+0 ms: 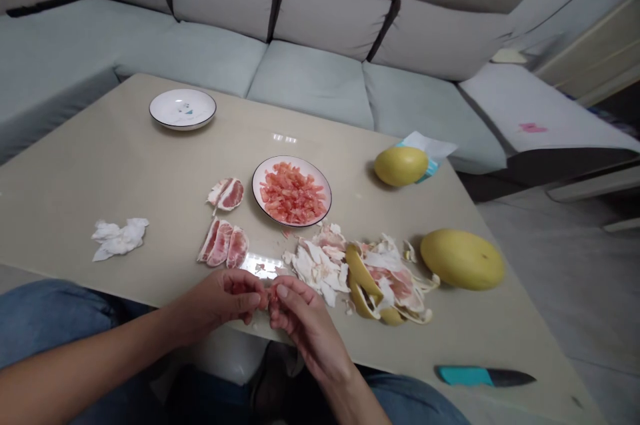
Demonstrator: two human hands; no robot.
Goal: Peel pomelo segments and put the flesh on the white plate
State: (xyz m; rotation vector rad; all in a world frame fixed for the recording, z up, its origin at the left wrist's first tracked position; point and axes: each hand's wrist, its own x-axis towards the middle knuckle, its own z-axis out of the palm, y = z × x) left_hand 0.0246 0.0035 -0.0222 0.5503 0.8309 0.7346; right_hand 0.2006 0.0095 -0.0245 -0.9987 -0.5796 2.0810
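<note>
Forearms (pixel 100 359) nearest, we clamp left grip (pixel 233 295) and right grip (pixel 303 311) on pink pulp (pixel 270 295); fruit plate (pixel 264 169) sits beyond both, probably for short reach.

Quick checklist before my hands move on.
1. Left hand and right hand together: ok, meeting by the near edge of the glossy beige table.
2. Grip contents: cannot tell, mostly hidden.
3. Turquoise-handled, dark-bladed knife clear of both hands: ok, off to the right.
4. Shredded pink pulp heaped on the round, dark-rimmed white plate: ok.
5. Three pink wedge-shaped segments in sight: ok.
6. Curved yellow rind and torn white pith contained: not ok, loose on the table.
</note>
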